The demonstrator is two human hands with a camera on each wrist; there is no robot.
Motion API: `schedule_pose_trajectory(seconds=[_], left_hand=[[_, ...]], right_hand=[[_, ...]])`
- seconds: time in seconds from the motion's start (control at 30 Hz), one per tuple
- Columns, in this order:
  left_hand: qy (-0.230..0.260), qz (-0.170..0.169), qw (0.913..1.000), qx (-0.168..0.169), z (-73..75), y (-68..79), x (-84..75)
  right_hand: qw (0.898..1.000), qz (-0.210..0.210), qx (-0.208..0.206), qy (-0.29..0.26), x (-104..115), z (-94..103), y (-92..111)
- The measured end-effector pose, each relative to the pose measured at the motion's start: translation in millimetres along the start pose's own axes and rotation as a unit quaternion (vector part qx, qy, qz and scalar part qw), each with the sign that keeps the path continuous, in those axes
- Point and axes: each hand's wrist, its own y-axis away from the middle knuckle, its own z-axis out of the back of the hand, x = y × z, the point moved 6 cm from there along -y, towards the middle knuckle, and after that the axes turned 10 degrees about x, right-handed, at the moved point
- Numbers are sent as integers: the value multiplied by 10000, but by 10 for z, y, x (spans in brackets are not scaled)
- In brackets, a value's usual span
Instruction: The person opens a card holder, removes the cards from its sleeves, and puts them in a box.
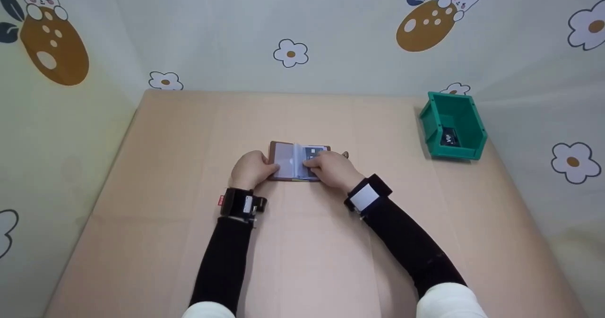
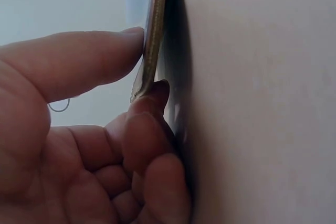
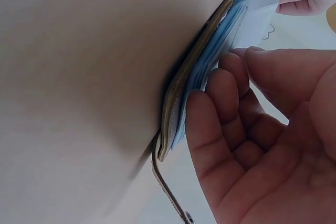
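Note:
An open brown card holder (image 1: pixel 285 155) with clear plastic sleeves lies on the table, with a dark card (image 1: pixel 312 152) showing in its right side. My left hand (image 1: pixel 250 169) pinches the left cover edge (image 2: pixel 156 24), thumb on the inner face and fingers curled behind. My right hand (image 1: pixel 334 169) is over the right half. In the right wrist view its thumb and forefinger pinch at a clear sleeve (image 3: pixel 257 19), while the other fingers lie along the stacked sleeves (image 3: pixel 210 51). The fingertips partly hide what they pinch.
A green bin (image 1: pixel 479 136) stands at the table's back right, with a black card (image 1: pixel 449 137) inside. A brown strap (image 3: pixel 165 182) sticks out from the card holder's right side. A patterned cloth (image 1: pixel 331 67) hangs behind the tan table (image 1: pixel 189 252).

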Motion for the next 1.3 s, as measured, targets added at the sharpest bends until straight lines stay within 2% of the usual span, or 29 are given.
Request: schedule_pose_trajectory(seconds=[0.07,0.17,0.3,0.37,0.5,0.63,0.77,0.9,1.17,1.3], left_hand=[[-64,-17,9999,-91,9,8,-20],[-212,-158,9984,-504,53,41,-87],[-456,-555,9925,-991,94,137,-275],[-561,-833,9906,-933,62,181,-396],[-848,-1549,9830,-510,-81,243,-619],[-1277,-1966,9719,-229,-238,234,-716],[-1614,-2143,9629,-287,-335,198,-728],[-1751,-2238,9579,-419,-371,182,-725],[-1857,-2330,9535,-447,-358,192,-744],[-1859,-2208,9564,-447,-316,197,-731]], right_hand=[[10000,-29,25,-43,-1,1,-6],[10000,-32,20,-66,-6,-2,-12],[10000,3,-43,-72,-15,-4,-4],[9999,14,-61,-94,-19,1,5],[9997,133,-181,-106,-19,17,19],[9990,311,-303,-125,-3,29,33],[9986,411,-325,-110,13,27,35],[9986,424,-320,-72,19,22,28],[9993,228,-197,-204,-25,4,24],[9995,158,-175,-208,-32,9,26]])
